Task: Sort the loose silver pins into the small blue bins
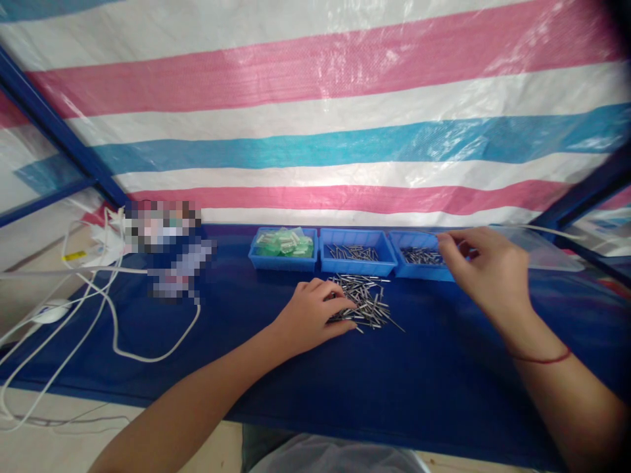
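Note:
A loose pile of thin metal pins (367,301) lies on the blue table cover (394,374). My left hand (310,315) rests on the pile's left side, fingers curled over some pins. Behind the pile stand three small blue trays: the left tray (282,261) holds green plastic pieces, the middle tray (357,264) and the right tray (419,268) hold metal pins. My right hand (480,269) hovers over the right tray's right end, fingertips pinched together; what they pinch is too small to see.
White cables (113,315) and a white switch (52,310) lie at the left end of the table. A clear plastic bag (542,253) lies right of the trays. A striped tarpaulin (315,118) on a blue frame closes the back.

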`<action>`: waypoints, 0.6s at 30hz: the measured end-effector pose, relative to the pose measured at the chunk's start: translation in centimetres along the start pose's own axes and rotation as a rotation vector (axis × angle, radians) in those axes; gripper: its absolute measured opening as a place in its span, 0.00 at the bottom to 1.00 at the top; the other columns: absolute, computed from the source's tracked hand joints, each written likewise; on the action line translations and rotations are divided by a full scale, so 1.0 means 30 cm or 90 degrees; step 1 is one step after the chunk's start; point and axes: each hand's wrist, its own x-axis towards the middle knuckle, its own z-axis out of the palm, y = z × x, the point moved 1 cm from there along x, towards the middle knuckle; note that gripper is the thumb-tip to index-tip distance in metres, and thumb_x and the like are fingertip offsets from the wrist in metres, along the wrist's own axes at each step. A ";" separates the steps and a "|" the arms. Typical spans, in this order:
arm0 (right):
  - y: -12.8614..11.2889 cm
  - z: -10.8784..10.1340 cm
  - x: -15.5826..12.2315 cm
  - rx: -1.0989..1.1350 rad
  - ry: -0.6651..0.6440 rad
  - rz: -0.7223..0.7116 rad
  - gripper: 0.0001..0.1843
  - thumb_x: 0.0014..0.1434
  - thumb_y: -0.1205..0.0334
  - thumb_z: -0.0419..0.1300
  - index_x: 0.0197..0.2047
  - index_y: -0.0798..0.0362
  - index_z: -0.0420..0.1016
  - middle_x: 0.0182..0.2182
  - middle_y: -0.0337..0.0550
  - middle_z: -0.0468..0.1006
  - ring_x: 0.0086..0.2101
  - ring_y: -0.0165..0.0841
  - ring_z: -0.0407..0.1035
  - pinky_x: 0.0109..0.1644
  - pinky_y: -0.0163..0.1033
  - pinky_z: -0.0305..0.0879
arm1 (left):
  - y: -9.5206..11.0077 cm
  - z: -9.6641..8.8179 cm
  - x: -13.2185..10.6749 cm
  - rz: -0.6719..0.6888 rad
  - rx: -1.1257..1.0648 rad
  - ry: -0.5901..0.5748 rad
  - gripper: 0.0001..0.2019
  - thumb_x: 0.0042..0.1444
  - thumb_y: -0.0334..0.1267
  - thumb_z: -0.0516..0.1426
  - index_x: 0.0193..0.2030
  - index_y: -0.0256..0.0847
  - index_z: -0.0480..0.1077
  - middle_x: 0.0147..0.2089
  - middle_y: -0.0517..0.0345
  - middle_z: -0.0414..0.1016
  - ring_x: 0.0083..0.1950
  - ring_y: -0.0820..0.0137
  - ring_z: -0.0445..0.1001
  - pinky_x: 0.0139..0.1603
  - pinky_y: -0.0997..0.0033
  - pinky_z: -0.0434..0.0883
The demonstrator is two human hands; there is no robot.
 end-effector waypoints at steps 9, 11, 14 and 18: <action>-0.021 0.043 -0.023 0.002 -0.062 -0.083 0.12 0.61 0.55 0.56 0.38 0.54 0.75 0.34 0.51 0.78 0.37 0.44 0.71 0.43 0.48 0.65 | -0.002 0.027 -0.001 0.010 0.096 -0.039 0.08 0.63 0.41 0.54 0.42 0.45 0.74 0.46 0.57 0.72 0.47 0.66 0.65 0.46 0.63 0.57; -0.079 0.045 -0.041 0.069 -0.091 -0.113 0.10 0.61 0.57 0.55 0.38 0.52 0.75 0.35 0.47 0.78 0.37 0.41 0.72 0.43 0.47 0.66 | 0.000 0.031 0.001 0.008 0.098 -0.033 0.09 0.63 0.41 0.53 0.41 0.45 0.74 0.46 0.57 0.72 0.49 0.65 0.65 0.46 0.63 0.57; -0.167 0.053 -0.074 0.154 -0.157 -0.186 0.09 0.62 0.59 0.55 0.37 0.51 0.75 0.36 0.46 0.78 0.39 0.40 0.72 0.46 0.46 0.66 | 0.005 0.039 0.001 0.003 0.109 -0.022 0.08 0.64 0.40 0.53 0.40 0.43 0.73 0.47 0.57 0.72 0.50 0.64 0.64 0.47 0.63 0.57; -0.244 0.068 -0.113 0.237 -0.270 -0.271 0.08 0.62 0.62 0.55 0.36 0.51 0.75 0.36 0.46 0.78 0.38 0.38 0.71 0.44 0.46 0.67 | 0.011 0.045 0.004 -0.003 0.127 -0.014 0.07 0.64 0.39 0.52 0.41 0.42 0.71 0.48 0.56 0.72 0.50 0.65 0.64 0.46 0.63 0.57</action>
